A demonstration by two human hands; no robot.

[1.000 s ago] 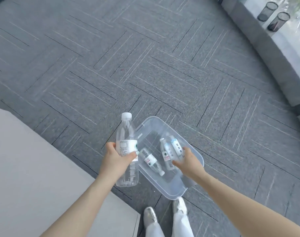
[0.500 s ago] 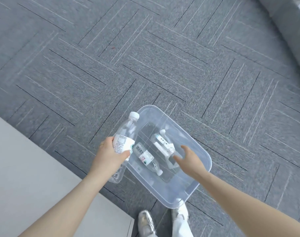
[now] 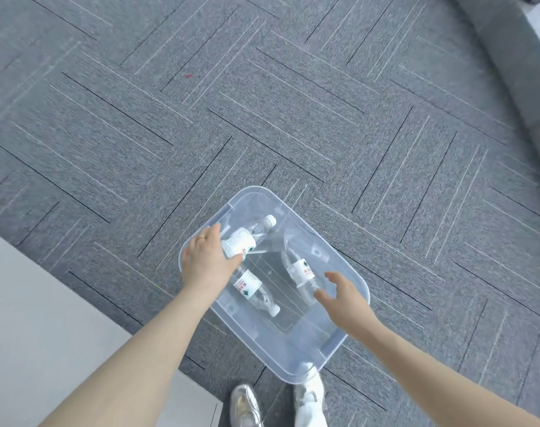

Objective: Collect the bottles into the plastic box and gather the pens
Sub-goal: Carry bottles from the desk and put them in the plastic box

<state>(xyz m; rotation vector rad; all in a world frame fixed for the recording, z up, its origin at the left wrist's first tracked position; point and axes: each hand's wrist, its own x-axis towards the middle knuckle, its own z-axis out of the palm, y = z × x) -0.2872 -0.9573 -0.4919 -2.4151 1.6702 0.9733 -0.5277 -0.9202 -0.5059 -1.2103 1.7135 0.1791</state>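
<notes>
bottle (image 3: 242, 243) in left hand (image 3: 207, 260)

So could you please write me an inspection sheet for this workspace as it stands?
Surface: grey carpet floor.
Job's things: clear plastic box on the floor; two bottles lying inside, one near the left wall, one on the right; a third bottle held over the box. No pens seen.
Clutter: nothing seen.
Hands: left hand grips the third bottle; right hand open above the box.
Cables: nothing seen.
Surroundings: pale tabletop, shoes.
</notes>
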